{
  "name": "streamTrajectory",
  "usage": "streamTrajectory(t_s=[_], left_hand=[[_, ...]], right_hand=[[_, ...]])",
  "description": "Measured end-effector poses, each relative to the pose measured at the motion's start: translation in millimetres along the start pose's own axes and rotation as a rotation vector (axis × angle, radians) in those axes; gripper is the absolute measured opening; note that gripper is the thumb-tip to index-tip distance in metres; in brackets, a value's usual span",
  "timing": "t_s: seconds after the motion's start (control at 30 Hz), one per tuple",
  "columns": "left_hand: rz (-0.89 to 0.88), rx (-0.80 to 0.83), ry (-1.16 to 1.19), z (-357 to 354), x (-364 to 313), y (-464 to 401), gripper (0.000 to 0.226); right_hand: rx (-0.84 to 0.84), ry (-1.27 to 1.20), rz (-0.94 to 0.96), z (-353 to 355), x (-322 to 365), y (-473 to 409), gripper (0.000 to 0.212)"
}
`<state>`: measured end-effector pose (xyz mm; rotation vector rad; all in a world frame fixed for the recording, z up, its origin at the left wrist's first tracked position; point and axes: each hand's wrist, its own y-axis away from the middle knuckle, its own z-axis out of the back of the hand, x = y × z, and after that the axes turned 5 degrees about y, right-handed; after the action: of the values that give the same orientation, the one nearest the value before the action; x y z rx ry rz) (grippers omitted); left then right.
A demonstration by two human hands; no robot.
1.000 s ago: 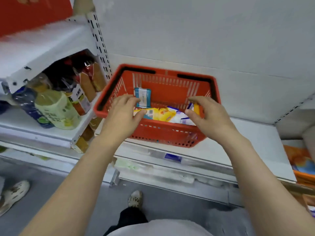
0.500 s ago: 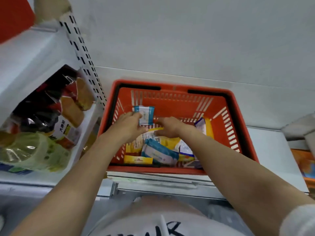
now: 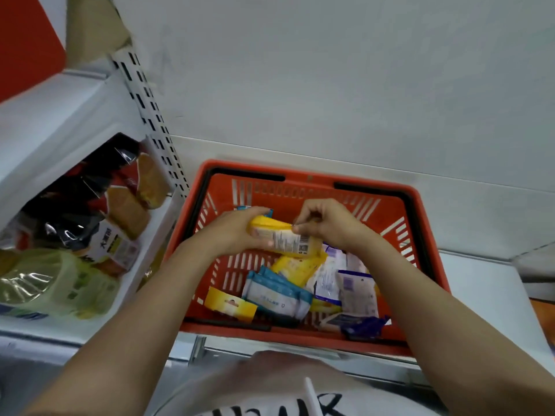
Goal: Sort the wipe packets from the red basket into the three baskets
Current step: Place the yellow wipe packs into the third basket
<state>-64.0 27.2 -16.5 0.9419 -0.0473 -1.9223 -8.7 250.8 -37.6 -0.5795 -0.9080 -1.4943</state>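
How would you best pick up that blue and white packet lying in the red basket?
Probably from above, pinching across the narrow width of the blue and white packet near its middle. It lies flat on top of the pile in the red basket, its upper face uncovered.

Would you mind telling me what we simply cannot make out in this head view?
- The three target baskets: none is in the head view.
- The blue packet: mostly hidden behind the left hand.
- Print on the yellow packet: too small and blurred to read, partly covered by the right hand.
- Packets at the bottom of the red basket: buried under others.
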Motion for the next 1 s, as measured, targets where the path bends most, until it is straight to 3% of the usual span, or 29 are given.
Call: streamTrajectory(t_s=[0.07, 0.17, 0.23, 0.3, 0.37, 0.4, 0.5, 0.53, 0.67, 0.77, 1.0], left_hand=[[-0.079, -0.092, 0.130, 0, -7, -3, 0.052], [-0.221, -0.140, 0.211, 1, -18, -2, 0.027], [-0.347, -0.085, 0.254, 1, -25, -3, 0.025], [-0.459, -0.083, 0.317, -1, -32, -8, 0.026], [-0.561, -0.130, 0.244, -1, -37, -13, 0.026], [-0.592, -0.142, 0.176, -1, -37, -17, 0.029], [-0.447, -0.085, 0.065, -2, -26, -33, 0.052], [-0.344, -0.049, 0.066, -5, -22, -39, 0.060], [0.021, 0.239, 0.110, -43, -22, -62, 0.076], [0.116, 0.322, 0.137, -76, -29, -72, 0.080], [0.181, 0.202, 0.107, -99, -15, -94, 0.081]], right_hand=[[-0.010, -0.086, 0.014, 12, 6, 11, 0.013], [0.030, -0.298, -0.047, 22, 12, 31, 0.027], [0.063, -0.361, -0.188, 24, 8, 36, 0.040], [0.199, -0.322, -0.349, 26, 7, 39, 0.047], [0.335, -0.377, -0.456, 28, 9, 43, 0.055], [0.310, -0.406, -0.495, 31, 9, 44, 0.063], [-0.017, -0.230, -0.587, 45, -5, 47, 0.105], [-0.089, -0.119, -0.606, 49, -9, 48, 0.106], [-0.137, -0.056, -0.638, 55, -21, 62, 0.052], [-0.125, -0.073, -0.650, 54, -26, 73, 0.043], [-0.181, -0.145, -0.598, 54, -21, 83, 0.042]])
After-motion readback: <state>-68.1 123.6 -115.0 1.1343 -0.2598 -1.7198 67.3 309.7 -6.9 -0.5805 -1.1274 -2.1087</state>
